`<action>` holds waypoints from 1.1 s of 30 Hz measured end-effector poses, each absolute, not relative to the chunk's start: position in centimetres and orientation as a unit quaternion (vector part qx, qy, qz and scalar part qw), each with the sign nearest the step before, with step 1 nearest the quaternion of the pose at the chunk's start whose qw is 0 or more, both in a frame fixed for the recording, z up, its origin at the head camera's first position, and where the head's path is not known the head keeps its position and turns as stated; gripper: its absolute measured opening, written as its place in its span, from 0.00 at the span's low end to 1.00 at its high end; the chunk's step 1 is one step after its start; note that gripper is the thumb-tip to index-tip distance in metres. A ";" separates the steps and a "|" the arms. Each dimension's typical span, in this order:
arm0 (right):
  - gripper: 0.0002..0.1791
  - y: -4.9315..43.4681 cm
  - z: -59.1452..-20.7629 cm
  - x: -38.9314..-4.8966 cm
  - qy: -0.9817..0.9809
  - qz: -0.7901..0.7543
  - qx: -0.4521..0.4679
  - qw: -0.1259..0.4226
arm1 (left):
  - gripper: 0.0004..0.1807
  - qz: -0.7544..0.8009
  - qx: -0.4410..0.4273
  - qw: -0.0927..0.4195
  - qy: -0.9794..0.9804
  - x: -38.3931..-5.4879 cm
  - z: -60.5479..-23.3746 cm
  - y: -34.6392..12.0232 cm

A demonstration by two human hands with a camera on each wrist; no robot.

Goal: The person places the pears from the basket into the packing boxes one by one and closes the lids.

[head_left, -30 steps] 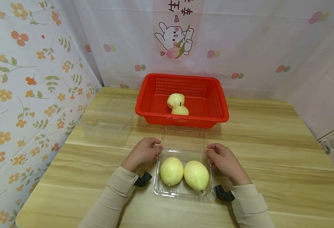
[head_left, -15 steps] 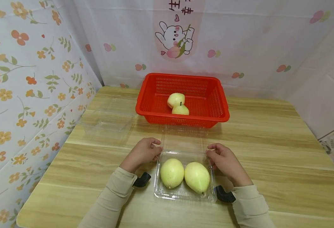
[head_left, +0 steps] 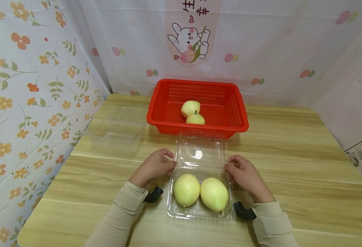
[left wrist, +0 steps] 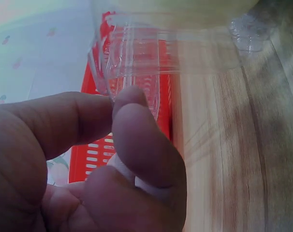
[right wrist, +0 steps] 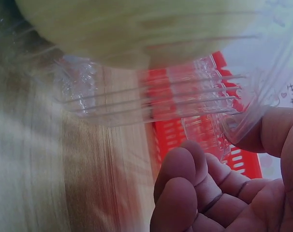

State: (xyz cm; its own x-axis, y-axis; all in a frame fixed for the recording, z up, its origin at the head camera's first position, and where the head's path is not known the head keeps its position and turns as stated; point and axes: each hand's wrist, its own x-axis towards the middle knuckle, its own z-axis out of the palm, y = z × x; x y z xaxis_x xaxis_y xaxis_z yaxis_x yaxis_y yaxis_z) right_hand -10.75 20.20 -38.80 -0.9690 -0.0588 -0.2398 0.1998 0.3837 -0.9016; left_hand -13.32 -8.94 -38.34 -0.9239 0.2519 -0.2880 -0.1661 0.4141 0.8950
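Observation:
Two pale yellow pears [head_left: 186,190] lie side by side in a clear plastic clamshell box [head_left: 199,216]. Its hinged lid [head_left: 201,151] is folded back, away from the person, and its far edge overlaps the red basket in the head view. At the box's back left corner, my left hand [head_left: 156,166] pinches the edge; the left wrist view shows the thumb [left wrist: 137,137] and forefinger meeting at the plastic. My right hand [head_left: 246,178] grips the opposite back corner, where the right wrist view shows the thumb [right wrist: 277,130] against the rim and several curled fingers [right wrist: 178,174] below.
Behind the box stands a red plastic basket [head_left: 196,128] holding two more pears [head_left: 190,108]. Another clear plastic box [head_left: 116,135] is on the left of the wooden table [head_left: 292,164]. A printed cloth [head_left: 261,51] hangs along the table's back edge.
The clamshell box has shifted slightly toward the person, pears included. Its lid has risen a little and now catches a bright glare. Both hands keep their hold at the corners.

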 end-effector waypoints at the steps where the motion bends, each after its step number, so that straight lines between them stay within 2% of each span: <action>1: 0.11 20.2 -38.8 -10.7 0.825 -0.552 0.042 0.115 | 0.12 0.541 0.028 0.194 0.818 -13.3 -38.3 -9.0; 33: 0.08 20.2 -38.6 -10.4 0.832 -0.538 0.046 0.124 | 0.08 0.529 0.036 0.211 0.821 -12.8 -38.1 -9.2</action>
